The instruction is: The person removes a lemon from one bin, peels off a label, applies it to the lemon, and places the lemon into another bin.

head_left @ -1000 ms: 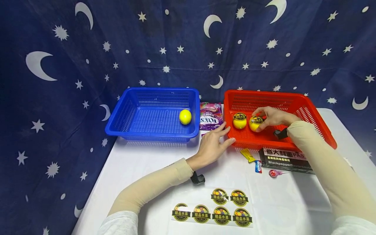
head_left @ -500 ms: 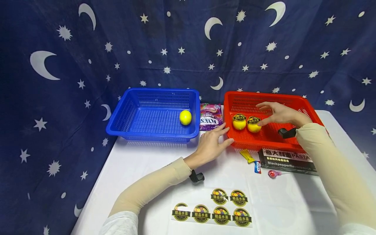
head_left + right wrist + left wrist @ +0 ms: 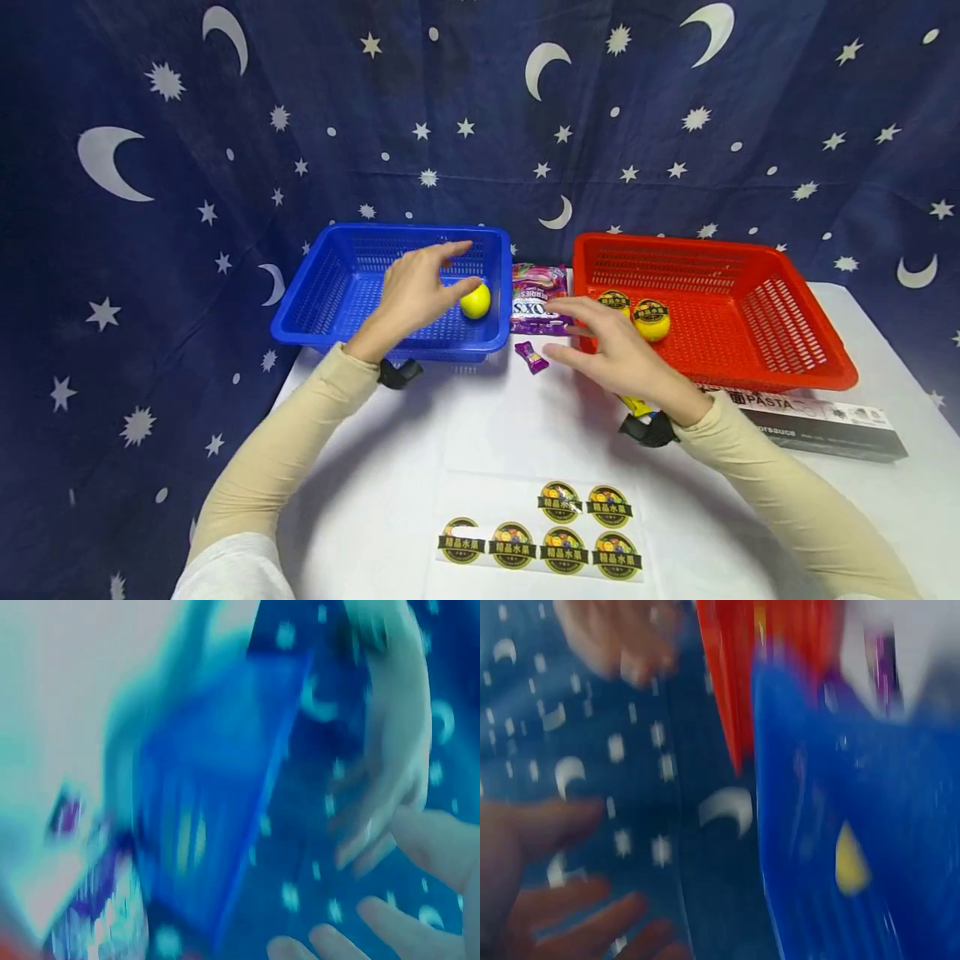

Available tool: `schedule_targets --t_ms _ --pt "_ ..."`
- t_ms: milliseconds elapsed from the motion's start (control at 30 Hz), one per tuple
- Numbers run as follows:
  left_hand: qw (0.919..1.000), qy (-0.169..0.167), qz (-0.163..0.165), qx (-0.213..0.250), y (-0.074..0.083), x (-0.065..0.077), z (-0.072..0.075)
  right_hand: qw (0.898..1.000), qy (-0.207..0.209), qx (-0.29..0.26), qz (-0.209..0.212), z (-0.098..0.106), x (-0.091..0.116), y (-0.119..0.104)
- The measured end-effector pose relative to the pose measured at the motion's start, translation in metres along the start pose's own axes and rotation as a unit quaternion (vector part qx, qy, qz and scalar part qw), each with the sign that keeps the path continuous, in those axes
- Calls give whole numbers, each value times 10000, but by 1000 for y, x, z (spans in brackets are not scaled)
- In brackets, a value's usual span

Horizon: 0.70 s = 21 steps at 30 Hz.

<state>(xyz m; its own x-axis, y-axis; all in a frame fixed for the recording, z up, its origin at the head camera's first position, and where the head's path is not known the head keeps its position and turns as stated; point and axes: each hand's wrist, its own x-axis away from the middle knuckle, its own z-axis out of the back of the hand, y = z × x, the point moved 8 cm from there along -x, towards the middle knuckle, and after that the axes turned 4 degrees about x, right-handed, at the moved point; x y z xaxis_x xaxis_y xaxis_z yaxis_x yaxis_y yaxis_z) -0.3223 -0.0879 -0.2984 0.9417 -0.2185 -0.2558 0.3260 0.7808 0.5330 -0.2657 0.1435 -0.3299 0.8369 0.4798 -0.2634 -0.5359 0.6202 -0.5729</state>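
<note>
My left hand (image 3: 412, 287) hovers over the blue basket (image 3: 322, 340), fingers spread and holding nothing. Beside its thumb, in the basket's right end, sits a plain yellow ball (image 3: 476, 302). My right hand (image 3: 611, 346), also holding nothing, is in the air off the left end of the red basket (image 3: 813, 379), fingers loosely parted. Two yellow balls with round black fruit stickers lie in the red basket; the nearer one (image 3: 655, 327) shows well, the other (image 3: 615, 300) is partly behind the hand. Both wrist views are blurred by motion.
A purple candy bag (image 3: 536, 287) stands between the baskets, with a small purple wrapped candy (image 3: 532, 357) in front. A pasta box (image 3: 832, 433) lies before the red basket. A sheet of round stickers (image 3: 540, 533) lies at the table's front.
My right hand let go of the stickered ball and moved left out of the red basket. My left hand left that basket's corner and rose leftward over the blue basket.
</note>
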Motion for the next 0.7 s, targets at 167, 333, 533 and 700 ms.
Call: schedule_targets --t_ms 167,333,533,700 --pt "9893 -1348 215 -513 -35 -44 -10 9999 -34 26 -153 -49 -16 -7" --pt "9639 -2499 142 -912 -51 -67 -43 9980 -154 301 -539 -83 -25 2" --pt "9382 -3147 59 -1435 -63 -81 -75 9980 105 227 -577 -87 -28 1" --pt "9344 -3404 59 -1046 -72 -82 -97 9978 55 204 -627 -88 -28 2"
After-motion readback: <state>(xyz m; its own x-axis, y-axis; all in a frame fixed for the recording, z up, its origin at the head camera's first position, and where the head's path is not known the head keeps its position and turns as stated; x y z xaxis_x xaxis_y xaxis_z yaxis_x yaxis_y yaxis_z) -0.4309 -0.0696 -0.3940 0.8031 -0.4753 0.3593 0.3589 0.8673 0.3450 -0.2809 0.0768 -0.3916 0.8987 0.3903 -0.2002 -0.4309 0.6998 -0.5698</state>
